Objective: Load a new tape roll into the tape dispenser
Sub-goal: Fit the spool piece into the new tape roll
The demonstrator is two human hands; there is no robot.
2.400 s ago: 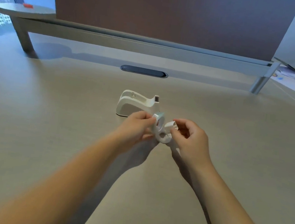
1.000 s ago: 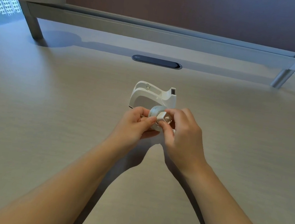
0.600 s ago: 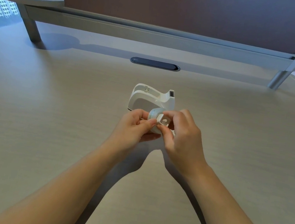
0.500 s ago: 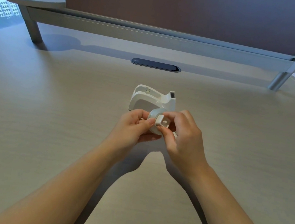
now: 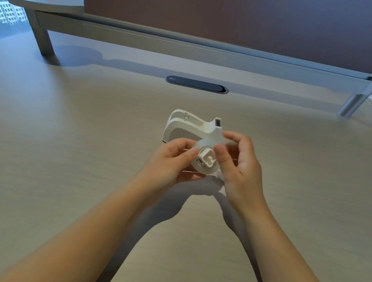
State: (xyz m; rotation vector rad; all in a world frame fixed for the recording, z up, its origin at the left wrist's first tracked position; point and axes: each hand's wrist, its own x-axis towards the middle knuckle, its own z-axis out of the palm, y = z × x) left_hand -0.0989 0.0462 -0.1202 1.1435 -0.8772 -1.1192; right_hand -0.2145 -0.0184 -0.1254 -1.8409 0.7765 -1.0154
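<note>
Near the middle of the desk (image 5: 62,149), both hands meet just in front of the empty white tape dispenser (image 5: 189,127): the left hand (image 5: 173,162) pinches the pale tape roll (image 5: 201,163) by its left edge, while the right hand (image 5: 240,168) has its fingers loosely curled, thumb pressing on the white hub (image 5: 206,159) sitting in the roll's core. The step in hand looks like seating that hub in the roll. Next, the 2 joined parts need carrying to the dispenser's open cradle, with the hub's ends lined up to its slots.
</note>
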